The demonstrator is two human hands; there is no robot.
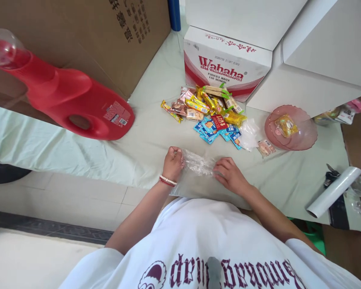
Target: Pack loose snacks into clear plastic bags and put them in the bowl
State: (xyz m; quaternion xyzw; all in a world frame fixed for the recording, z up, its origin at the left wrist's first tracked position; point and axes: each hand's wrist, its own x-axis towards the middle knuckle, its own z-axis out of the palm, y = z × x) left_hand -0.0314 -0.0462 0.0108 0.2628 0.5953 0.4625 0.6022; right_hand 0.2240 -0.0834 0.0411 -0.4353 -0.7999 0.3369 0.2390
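A crumpled clear plastic bag is stretched between my two hands, low over the near edge of the table. My left hand, with a beaded bracelet at the wrist, is closed on one end. The other end is pinched in the fingers of my right hand. Just beyond lies a pile of snacks: yellow-wrapped bars, blue packets and a red packet. White clear-looking plastic lies at the pile's right side.
A pink bowl holding a yellow packet stands to the right, with a small packet beside it. A Wahaha carton backs the pile. At left rises a large red bottle. A white roll lies at far right.
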